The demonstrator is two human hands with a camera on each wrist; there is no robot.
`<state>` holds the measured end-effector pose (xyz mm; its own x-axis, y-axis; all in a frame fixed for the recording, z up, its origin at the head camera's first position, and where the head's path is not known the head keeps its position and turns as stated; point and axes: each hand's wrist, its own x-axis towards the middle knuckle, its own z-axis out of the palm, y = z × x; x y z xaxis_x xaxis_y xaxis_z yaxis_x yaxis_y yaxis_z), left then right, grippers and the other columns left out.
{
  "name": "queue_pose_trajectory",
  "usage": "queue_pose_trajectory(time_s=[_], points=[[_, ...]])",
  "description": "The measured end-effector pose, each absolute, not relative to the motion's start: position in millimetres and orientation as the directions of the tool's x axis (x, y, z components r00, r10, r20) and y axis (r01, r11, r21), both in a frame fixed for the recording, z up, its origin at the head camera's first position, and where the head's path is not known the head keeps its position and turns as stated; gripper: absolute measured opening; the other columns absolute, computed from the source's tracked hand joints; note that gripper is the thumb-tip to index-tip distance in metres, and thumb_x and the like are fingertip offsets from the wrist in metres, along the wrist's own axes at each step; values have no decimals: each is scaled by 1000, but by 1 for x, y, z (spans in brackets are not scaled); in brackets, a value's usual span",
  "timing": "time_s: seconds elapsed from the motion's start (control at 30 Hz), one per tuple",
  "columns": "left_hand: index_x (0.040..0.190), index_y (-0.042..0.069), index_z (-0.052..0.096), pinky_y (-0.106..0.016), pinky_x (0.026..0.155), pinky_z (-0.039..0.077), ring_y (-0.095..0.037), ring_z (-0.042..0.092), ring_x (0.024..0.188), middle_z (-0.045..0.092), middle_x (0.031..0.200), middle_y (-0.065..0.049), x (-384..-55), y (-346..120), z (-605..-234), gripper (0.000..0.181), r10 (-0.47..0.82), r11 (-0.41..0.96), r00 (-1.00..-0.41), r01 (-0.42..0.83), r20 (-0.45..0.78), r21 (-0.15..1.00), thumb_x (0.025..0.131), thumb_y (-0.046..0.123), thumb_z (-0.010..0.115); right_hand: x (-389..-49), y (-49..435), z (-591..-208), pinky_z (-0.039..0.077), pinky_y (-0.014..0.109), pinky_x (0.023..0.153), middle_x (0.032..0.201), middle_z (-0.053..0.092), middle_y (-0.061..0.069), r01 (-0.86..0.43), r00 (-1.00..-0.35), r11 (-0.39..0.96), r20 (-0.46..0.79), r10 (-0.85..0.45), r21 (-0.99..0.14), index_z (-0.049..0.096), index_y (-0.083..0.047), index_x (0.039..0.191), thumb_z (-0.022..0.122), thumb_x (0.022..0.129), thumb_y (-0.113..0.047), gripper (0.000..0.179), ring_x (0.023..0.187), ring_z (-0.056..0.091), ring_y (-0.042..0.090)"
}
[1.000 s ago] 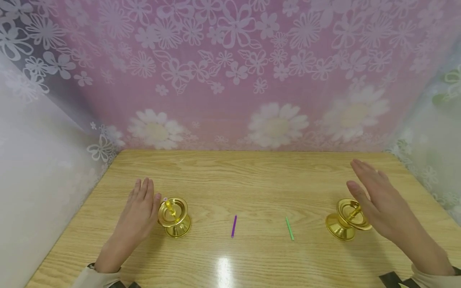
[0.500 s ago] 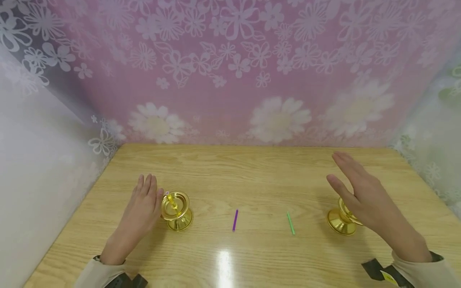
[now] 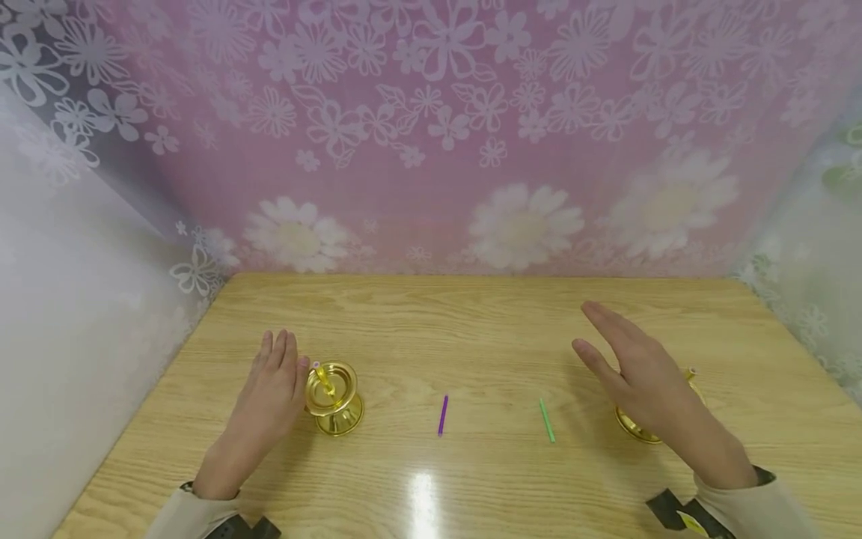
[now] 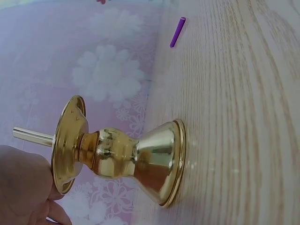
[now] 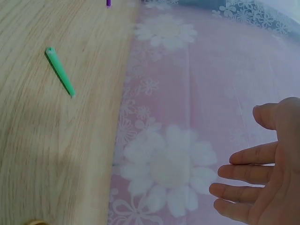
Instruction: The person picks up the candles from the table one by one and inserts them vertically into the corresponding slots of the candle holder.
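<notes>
My left hand (image 3: 263, 408), fingers straight, is beside a shiny gold candlestick (image 3: 339, 419) with a round dish and an upright tube. In the left wrist view the hand (image 4: 23, 187) overlaps the rim of the candlestick's dish (image 4: 70, 145); whether it touches cannot be told. My right hand (image 3: 636, 382) hovers over the table with fingers extended and thumb apart, holding nothing. It hides much of a second gold candlestick (image 3: 631, 428). Between the two candlesticks lie a thin purple candle-like stick (image 3: 442, 416) and a green one (image 3: 548, 421), the green one nearer my right hand.
Everything stands on a light wood-grain table (image 3: 485, 337). A pink flowered cloth (image 3: 417, 202) hangs behind its back edge. Pale flowered cloth also borders the left (image 3: 81, 314) and right sides.
My right hand has moved left, from over the right candlestick toward the green stick. My left hand has stayed beside the left candlestick. The view has shifted slightly.
</notes>
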<state>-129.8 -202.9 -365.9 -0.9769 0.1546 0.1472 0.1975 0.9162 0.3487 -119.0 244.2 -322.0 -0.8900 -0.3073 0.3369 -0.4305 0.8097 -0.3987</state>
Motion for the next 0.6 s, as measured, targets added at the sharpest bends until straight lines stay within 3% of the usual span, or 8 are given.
queue_pose_trajectory(time_s=[0.6], points=[[142, -21, 21, -63, 111, 13, -53, 5, 140, 17, 149, -39, -129, -203, -366, 58, 157, 920, -976, 201, 152, 338, 108, 26, 24, -117, 225, -328, 37, 64, 97, 145, 42, 24, -445, -881, 798, 362, -306, -407, 39, 0, 146, 50, 102, -29, 53, 130, 40, 47]])
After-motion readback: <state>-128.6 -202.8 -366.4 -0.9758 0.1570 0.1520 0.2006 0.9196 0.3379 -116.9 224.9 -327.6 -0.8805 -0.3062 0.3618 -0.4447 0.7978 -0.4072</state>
